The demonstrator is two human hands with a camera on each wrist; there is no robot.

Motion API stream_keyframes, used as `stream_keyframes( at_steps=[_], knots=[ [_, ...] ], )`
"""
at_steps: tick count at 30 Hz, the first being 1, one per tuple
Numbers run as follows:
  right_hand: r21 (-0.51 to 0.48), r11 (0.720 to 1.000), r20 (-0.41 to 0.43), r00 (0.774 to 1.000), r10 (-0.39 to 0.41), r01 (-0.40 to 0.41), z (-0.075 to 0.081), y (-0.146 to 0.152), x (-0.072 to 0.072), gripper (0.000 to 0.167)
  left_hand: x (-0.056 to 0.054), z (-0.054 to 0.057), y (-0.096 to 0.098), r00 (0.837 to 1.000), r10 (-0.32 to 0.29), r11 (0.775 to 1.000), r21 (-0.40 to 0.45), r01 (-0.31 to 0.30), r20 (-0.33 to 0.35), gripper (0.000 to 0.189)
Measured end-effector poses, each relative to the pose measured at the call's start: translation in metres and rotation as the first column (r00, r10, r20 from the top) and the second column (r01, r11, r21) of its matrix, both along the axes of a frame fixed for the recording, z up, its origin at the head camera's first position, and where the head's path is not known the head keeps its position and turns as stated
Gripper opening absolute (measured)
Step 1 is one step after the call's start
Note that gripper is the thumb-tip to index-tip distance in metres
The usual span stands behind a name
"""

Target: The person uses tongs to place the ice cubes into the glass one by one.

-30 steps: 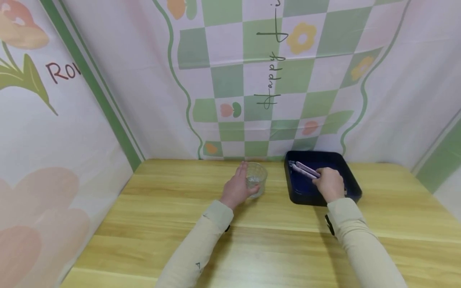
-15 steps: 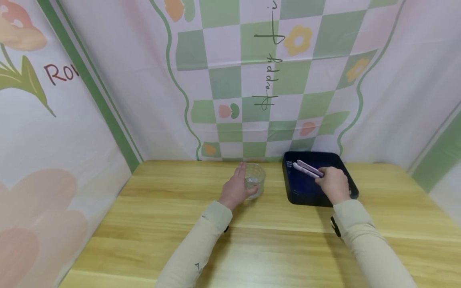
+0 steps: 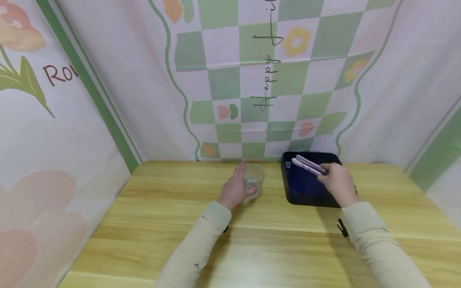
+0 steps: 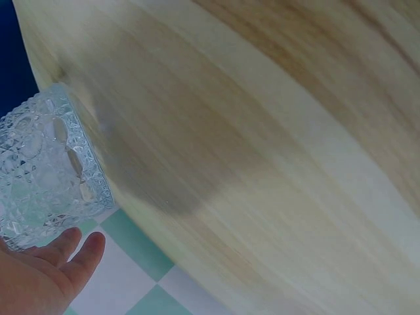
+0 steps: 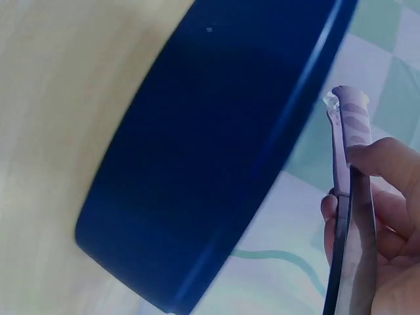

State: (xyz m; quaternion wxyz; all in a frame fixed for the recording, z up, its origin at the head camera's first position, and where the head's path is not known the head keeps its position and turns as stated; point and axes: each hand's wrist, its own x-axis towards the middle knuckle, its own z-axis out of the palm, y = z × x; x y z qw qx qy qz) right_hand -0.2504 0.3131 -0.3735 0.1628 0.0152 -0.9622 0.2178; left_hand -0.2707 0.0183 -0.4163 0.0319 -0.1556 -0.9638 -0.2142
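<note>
My left hand [image 3: 235,189] holds a clear glass cup [image 3: 255,182] on the table, fingers along its far-left side and thumb across its near side. In the left wrist view the patterned glass [image 4: 46,164] shows up close beside the fingertips. My right hand [image 3: 337,182] grips a pair of tongs [image 3: 307,165] with pale purple arms, raised over a dark blue tray [image 3: 306,199]. In the right wrist view the tongs [image 5: 351,177] are squeezed between thumb and fingers. At their tips sits a small clear lump [image 5: 331,101].
Small clear pieces [image 3: 288,164] show at the tray's left inner side. The wooden table [image 3: 273,248] ends at a printed cloth [image 3: 253,132] right behind the cup and tray. Another cloth [image 3: 72,160] hangs along the left edge.
My right hand has drawn back to the right, and the tongs have risen from inside the tray to above it. The left hand and glass cup have stayed in place.
</note>
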Motion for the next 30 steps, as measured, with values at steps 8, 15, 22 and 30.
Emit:
stream_keyframes(
  at_steps=[8,15,22,30],
  knots=[
    [0.020,0.999,-0.057,0.998,0.032,-0.031,0.017,-0.015,0.008,0.032,0.000,0.000,-0.001,1.000,-0.001,1.000,-0.001,0.001,-0.008,0.091],
    [0.003,0.999,-0.055,0.997,0.051,-0.051,0.026,-0.035,0.013,0.032,-0.002,-0.003,-0.001,1.000,-0.002,1.000,-0.002,0.002,-0.003,0.091],
    [0.006,0.993,-0.079,0.990,0.116,-0.116,0.029,-0.057,0.018,0.031,-0.003,-0.004,-0.001,1.000,-0.001,1.000,0.010,0.001,-0.010,0.092],
    [0.034,0.983,-0.058,0.982,0.182,-0.181,0.027,-0.076,0.023,0.032,-0.002,-0.003,-0.001,1.000,-0.002,1.000,0.026,0.003,-0.028,0.092]
  ],
)
